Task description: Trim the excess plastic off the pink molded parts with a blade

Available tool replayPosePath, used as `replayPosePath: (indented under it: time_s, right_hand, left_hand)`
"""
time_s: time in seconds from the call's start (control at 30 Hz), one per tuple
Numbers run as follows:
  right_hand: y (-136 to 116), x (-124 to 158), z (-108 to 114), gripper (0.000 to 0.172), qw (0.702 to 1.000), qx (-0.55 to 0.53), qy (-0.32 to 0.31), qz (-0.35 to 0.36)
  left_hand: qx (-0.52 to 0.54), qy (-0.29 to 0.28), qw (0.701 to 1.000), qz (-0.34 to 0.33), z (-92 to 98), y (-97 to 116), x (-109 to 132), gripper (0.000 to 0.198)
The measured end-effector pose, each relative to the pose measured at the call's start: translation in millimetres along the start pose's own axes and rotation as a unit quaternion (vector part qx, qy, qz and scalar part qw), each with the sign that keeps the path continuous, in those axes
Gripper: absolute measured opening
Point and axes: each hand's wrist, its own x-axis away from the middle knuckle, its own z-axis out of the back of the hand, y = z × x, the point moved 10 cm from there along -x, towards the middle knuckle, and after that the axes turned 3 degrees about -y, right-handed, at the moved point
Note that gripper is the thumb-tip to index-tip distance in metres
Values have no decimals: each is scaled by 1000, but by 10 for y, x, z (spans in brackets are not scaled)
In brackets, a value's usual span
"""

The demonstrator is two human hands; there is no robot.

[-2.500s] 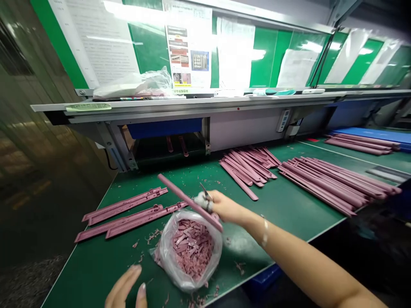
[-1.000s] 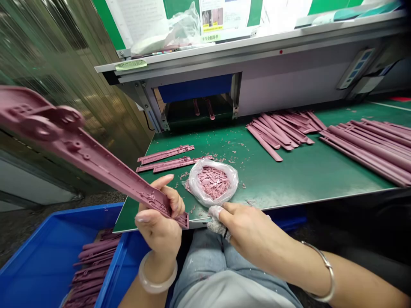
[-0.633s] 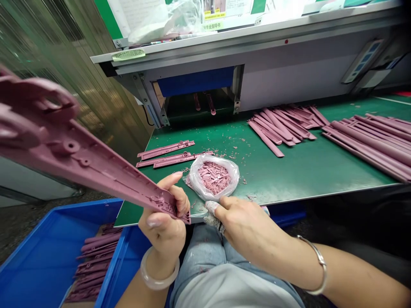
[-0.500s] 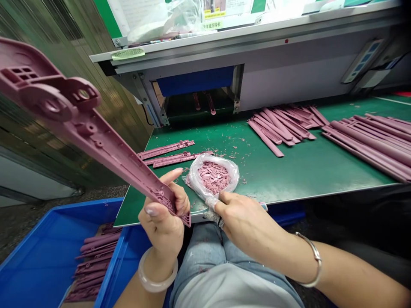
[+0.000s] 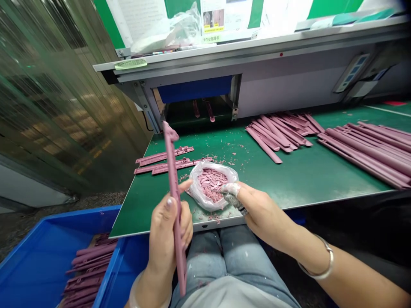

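Note:
My left hand (image 5: 171, 222) is closed around a long, narrow pink plastic part (image 5: 175, 184), held nearly upright at the table's front edge. The forefinger stretches out towards a clear plastic bag (image 5: 195, 192) filled with pink plastic scraps (image 5: 210, 182). Over the right side of that bag is my right hand (image 5: 247, 199), its fingers curled together and white and grey coverings on some fingertips. Whatever it may hold is hidden. Several flat pink strips (image 5: 170, 164) lie behind the left hand.
Pink parts are piled (image 5: 279, 132) on the green table (image 5: 282, 184), with a row of longer ones (image 5: 369, 147) at right. A blue bin (image 5: 38, 256) with pink parts (image 5: 88, 265) stands at lower left. Small shavings litter the table. A shelf (image 5: 224, 49) overhangs the back.
The pink part has swung from a leftward slant to nearly upright, its lower end now below my left hand. My right hand has moved right and slightly up from the bag's front rim.

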Motion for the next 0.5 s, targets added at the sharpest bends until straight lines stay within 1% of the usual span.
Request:
replayPosePath:
  time_s: [0.07, 0.1, 0.13, 0.2, 0.23, 0.27, 0.37, 0.43, 0.5]
  right_hand:
    - [111, -101, 138, 35, 998, 36, 25, -37]
    - [161, -155, 213, 29, 996, 59, 38, -58]
    - [200, -208, 291, 22, 993, 81, 50, -75]
    - [242, -305, 439, 6, 985, 122, 73, -101]
    - [246, -346, 500, 7, 981, 137, 81, -108]
    - [241, -382, 544, 12, 979, 148, 86, -110]
    - [209, -445, 594, 22, 976, 164, 89, -111]
    - [185, -449, 570, 21, 975, 172, 87, -113]
    - [157, -433, 505, 15, 973, 182, 84, -116]
  left_hand:
    - [-14, -9, 997, 72, -18, -235, 55, 54]
    - [-24, -6, 995, 97, -9, -336, 81, 54]
    - [-36, -4, 993, 114, 2, -421, 102, 55]
    - [-65, -11, 990, 125, 19, -532, 122, 57]
    - [-82, -19, 989, 124, 24, -563, 123, 58]
    - [-98, -26, 988, 121, 31, -580, 123, 58]
    - [-129, -27, 983, 124, 70, -586, 124, 58]
    - [-141, -23, 982, 127, 82, -559, 121, 58]
    - [-147, -20, 981, 126, 75, -527, 102, 57]
